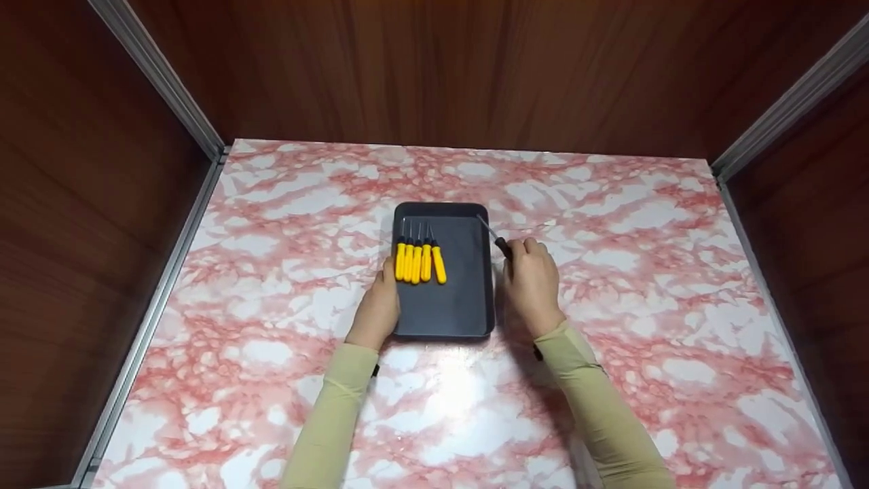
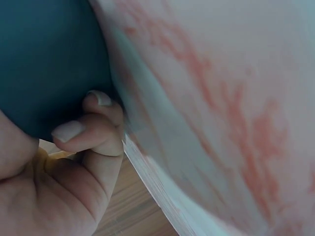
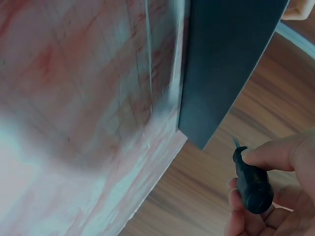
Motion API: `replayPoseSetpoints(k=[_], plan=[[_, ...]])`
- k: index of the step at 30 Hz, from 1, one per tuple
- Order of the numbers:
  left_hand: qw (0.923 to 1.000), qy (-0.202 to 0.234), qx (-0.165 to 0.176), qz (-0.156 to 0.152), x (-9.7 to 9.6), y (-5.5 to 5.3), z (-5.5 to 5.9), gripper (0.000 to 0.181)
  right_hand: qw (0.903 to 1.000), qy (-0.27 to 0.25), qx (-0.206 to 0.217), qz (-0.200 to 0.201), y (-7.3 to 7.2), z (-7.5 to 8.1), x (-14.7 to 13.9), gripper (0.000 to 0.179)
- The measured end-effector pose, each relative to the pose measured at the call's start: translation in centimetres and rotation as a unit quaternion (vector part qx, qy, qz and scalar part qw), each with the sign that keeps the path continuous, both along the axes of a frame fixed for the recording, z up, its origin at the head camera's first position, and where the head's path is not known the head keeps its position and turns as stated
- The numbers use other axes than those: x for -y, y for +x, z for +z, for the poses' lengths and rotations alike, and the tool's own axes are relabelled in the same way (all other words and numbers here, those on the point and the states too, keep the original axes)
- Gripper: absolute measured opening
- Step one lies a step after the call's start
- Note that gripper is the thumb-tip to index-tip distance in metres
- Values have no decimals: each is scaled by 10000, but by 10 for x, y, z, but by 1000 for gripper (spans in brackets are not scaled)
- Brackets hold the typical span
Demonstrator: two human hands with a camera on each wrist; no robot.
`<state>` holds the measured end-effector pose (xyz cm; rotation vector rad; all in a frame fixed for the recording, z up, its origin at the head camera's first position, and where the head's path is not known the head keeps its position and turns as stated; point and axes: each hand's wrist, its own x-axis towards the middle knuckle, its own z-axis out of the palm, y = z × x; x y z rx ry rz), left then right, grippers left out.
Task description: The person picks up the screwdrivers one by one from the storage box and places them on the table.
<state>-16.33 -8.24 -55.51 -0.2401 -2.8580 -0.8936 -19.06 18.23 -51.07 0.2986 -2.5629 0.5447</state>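
Note:
A dark grey rectangular tray point(image 1: 461, 299) lies on the table. Along its left side, several yellow-handled screwdrivers point(image 1: 416, 263) sit in a row, shafts pointing away from me; the rightmost one point(image 1: 439, 266) is slightly tilted and a little apart. My left hand point(image 1: 379, 305) grips the tray's left rim, and the left wrist view shows curled fingers point(image 2: 101, 128) against the tray's outer side. Beside the right rim, my right hand point(image 1: 535, 282) holds a screwdriver with a black handle point(image 3: 253, 182). Its thin shaft point(image 1: 485, 224) points up and left, over the tray's far right corner.
The table point(image 1: 271, 407) has a glossy red-and-white marbled top. Dark wood panels stand at the back point(image 1: 434, 75) and on both sides, with metal edge strips point(image 1: 170, 75) at the corners.

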Motion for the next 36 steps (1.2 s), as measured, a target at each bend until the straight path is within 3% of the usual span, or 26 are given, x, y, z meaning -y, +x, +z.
replayPoseSetpoints(k=[10,16,36], plan=[[10000,-33,-92,-8,1,-1,-1,44,9995,-259,-86,-185,-6,3,-16,19],[9997,4,227,-44,2,-2,0,45,9993,-238,-48,-270,-8,2,-24,20],[9998,-42,203,-8,2,-2,1,38,9986,-178,118,-488,-19,-15,-38,19]])
